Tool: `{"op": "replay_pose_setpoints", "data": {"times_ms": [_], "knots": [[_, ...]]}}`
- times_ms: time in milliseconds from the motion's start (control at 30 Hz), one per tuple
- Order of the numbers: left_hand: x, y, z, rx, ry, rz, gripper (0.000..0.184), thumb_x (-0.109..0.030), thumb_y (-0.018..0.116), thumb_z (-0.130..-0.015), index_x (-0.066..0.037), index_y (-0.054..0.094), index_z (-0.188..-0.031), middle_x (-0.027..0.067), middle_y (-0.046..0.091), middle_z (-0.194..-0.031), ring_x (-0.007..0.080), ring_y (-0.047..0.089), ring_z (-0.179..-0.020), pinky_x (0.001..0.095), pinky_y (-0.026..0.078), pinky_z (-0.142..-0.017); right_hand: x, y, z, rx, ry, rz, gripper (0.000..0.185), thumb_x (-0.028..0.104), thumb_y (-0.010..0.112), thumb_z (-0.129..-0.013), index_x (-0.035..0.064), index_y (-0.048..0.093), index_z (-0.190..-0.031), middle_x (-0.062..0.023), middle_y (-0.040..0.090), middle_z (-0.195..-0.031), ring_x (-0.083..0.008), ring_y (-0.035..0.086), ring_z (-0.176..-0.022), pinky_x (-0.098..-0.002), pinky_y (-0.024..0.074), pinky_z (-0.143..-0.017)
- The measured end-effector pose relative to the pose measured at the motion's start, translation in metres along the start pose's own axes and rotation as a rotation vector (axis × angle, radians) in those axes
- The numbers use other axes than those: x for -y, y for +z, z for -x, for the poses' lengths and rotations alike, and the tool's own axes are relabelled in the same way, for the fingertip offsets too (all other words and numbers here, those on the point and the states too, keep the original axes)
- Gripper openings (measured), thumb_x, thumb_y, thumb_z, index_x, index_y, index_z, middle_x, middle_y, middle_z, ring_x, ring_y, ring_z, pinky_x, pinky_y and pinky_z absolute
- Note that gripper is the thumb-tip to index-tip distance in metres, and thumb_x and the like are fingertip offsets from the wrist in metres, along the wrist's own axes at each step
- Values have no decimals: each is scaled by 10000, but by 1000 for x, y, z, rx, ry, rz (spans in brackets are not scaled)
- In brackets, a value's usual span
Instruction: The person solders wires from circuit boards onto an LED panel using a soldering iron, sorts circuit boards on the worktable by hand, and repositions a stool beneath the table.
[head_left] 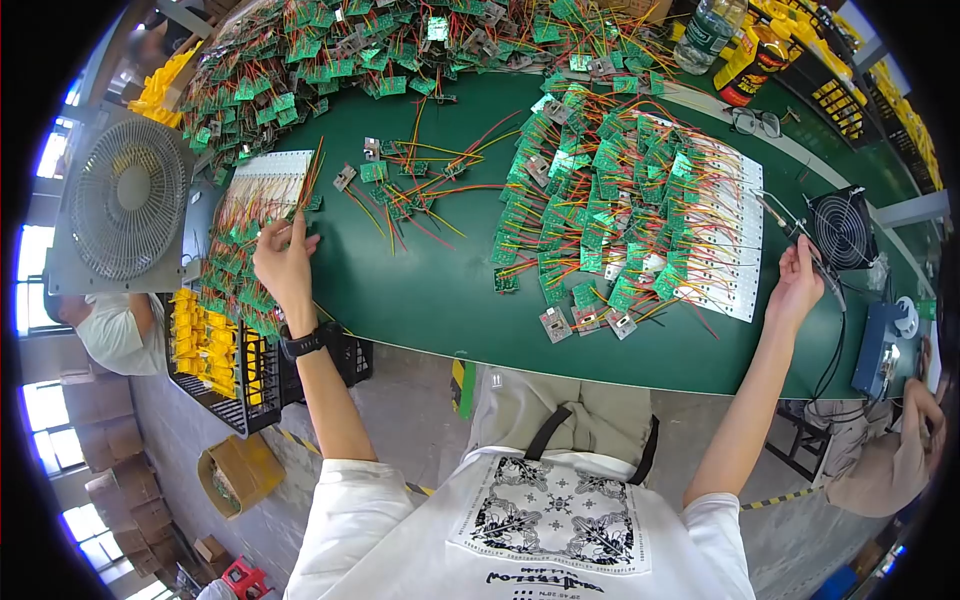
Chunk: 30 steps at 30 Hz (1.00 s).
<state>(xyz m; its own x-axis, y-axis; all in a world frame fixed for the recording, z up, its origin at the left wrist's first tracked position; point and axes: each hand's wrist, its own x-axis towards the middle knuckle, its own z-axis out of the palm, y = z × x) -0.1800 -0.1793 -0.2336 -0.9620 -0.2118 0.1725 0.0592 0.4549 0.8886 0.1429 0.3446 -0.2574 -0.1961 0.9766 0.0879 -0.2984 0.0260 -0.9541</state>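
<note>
At the left table edge, my left hand [285, 262] has its fingertips closed at a small green circuit board [314, 203] with red and yellow wires; the exact grip is partly hidden. Beside it, a white strip sheet [275, 168] carries wires of more boards, which hang over the table edge. On the right, my right hand [797, 285] is wrapped round a soldering iron [790, 225], its metal tip pointing up and left. Left of the iron lies a larger white perforated sheet [738, 240] with rows of wired circuit boards [600, 190].
A large heap of wired boards [350, 60] fills the back. Several loose boards [400, 200] lie mid-table. A small black fan [842, 228], glasses [755, 122], a water bottle [708, 38] and a blue soldering station [876, 350] stand right. A big fan [130, 190] stands left.
</note>
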Motion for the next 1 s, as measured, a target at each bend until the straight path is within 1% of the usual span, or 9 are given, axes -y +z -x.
{"op": "replay_pose_setpoints", "data": {"times_ms": [67,167,400,467,700,767,800,867,1000], "knots": [[-17,-5,8,-8,48,-157,366,-267,695,-848,66,619,-979,148,698,-788,184,691,-655,280,547,-627,-2,-5,-2,22,15,4,127,78,675,-856,-10,641,-940,-48,624,-768,-89,574,-661,-194,455,-588],[-33,-7,14,-80,302,-845,374,-432,647,-830,-77,690,-942,89,702,-814,298,665,-732,404,493,-700,-3,-9,-4,41,25,9,135,75,673,-856,-12,639,-953,-49,629,-796,-96,583,-697,-202,464,-621],[-31,22,-16,-217,575,-812,348,-450,634,-833,-108,682,-876,77,683,-760,333,653,-765,411,498,-682,0,1,1,-4,10,1,129,89,675,-856,-7,645,-937,-45,615,-741,-83,554,-620,-192,436,-563],[-33,41,-28,25,351,-741,398,-487,628,-823,-90,658,-837,110,668,-728,349,647,-740,415,500,-666,0,0,1,2,11,0,128,91,677,-855,-5,645,-934,-45,615,-740,-83,554,-620,-191,435,-560],[-35,65,-50,247,414,-934,439,-484,645,-809,-48,636,-857,133,666,-704,289,669,-694,396,504,-609,0,1,1,1,-4,6,125,98,684,-852,0,641,-917,-48,617,-741,-81,551,-617,-185,428,-543],[-38,56,-53,472,164,-587,355,-347,668,-824,-10,619,-924,127,675,-747,214,677,-671,339,511,-584,1,1,1,0,-8,5,126,98,684,-852,0,640,-918,-48,617,-738,-80,551,-615,-184,428,-542],[-38,52,-50,474,166,-588,355,-347,668,-824,-10,619,-924,127,675,-747,214,677,-671,339,511,-584,0,0,1,3,-10,4,128,99,684,-852,0,640,-919,-48,616,-735,-79,550,-612,-182,427,-541],[-36,42,-42,329,144,-120,291,-206,654,-834,25,593,-1001,121,675,-796,154,671,-682,278,521,-590,1,-2,0,19,0,8,117,82,673,-856,-3,636,-927,-45,618,-756,-86,561,-643,-192,442,-573],[-53,19,1,317,122,424,227,-31,545,-883,55,553,-1093,152,619,-1048,217,658,-885,315,557,-792,-1,-2,-1,10,-3,13,133,106,684,-854,0,640,-919,-43,616,-729,-76,551,-614,-184,426,-541]]}}
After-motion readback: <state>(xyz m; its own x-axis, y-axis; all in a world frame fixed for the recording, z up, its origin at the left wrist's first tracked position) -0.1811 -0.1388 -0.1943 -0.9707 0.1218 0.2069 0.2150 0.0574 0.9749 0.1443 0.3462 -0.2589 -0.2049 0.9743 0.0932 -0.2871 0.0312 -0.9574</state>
